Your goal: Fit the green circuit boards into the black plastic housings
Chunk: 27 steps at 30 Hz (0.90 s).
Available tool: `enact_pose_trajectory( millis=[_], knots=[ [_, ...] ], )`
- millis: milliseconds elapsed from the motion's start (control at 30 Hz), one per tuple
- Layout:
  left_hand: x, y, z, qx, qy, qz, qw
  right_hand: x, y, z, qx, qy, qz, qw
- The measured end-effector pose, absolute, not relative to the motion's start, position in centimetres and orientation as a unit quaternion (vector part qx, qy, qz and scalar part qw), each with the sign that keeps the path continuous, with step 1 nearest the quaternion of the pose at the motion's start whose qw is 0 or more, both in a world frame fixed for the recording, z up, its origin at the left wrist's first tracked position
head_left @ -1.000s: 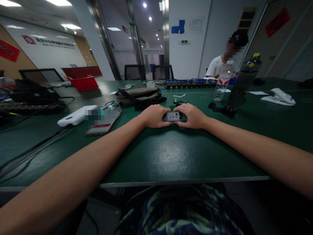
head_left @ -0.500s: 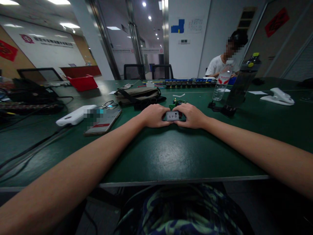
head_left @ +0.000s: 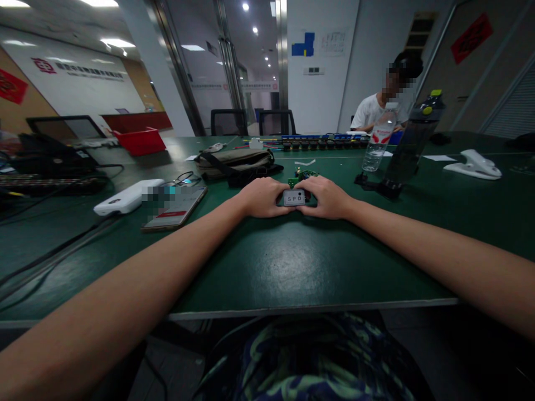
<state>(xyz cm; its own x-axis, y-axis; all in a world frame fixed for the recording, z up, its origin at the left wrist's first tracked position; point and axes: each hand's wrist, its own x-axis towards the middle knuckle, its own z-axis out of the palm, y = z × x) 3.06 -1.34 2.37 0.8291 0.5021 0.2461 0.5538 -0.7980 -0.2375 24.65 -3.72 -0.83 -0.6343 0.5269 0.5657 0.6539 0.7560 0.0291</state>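
Note:
A small grey box [head_left: 294, 197] marked "SPD" is held upright between my two hands, low over the green table [head_left: 288, 256]. My left hand [head_left: 265, 197] grips its left side, thumb below and fingers above. On the other side my right hand [head_left: 328, 197] pinches it the same way. Just behind the box, a green circuit board [head_left: 293, 182] shows between the hands; whether it touches the box I cannot tell. The far sides of my fingers are hidden.
Left of me lie a phone [head_left: 175, 209], a white power bank [head_left: 129, 196] with cables, and a grey-green pouch [head_left: 238, 164]. A water bottle [head_left: 378, 142] and a dark bottle [head_left: 413, 142] stand to the right. Across the table sits a person [head_left: 371, 111].
Both hands keep their hold on the grey box, which stays almost in place. The whole view has shifted very slightly.

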Motion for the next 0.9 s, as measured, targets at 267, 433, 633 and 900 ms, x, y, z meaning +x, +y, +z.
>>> enact_pose_trajectory(
  millis=[267, 433, 633, 900],
  knots=[
    [3.06, -1.34, 2.38, -0.944, -0.279, -0.086, 0.153, 24.56, -3.75, -0.79, -0.325, -0.897, -0.119, 0.274],
    [3.04, -1.29, 2.34, -0.945, -0.276, -0.086, 0.153, 24.57, -3.76, -0.75, -0.322, -0.898, -0.118, 0.276],
    [3.01, -1.26, 2.30, -0.944, -0.280, -0.084, 0.153, 24.58, -3.71, -0.84, -0.321, -0.897, -0.117, 0.279],
    [3.12, -1.50, 2.48, -0.943, -0.286, -0.077, 0.154, 24.60, -3.71, -0.84, -0.321, -0.898, -0.115, 0.279]
  ],
)
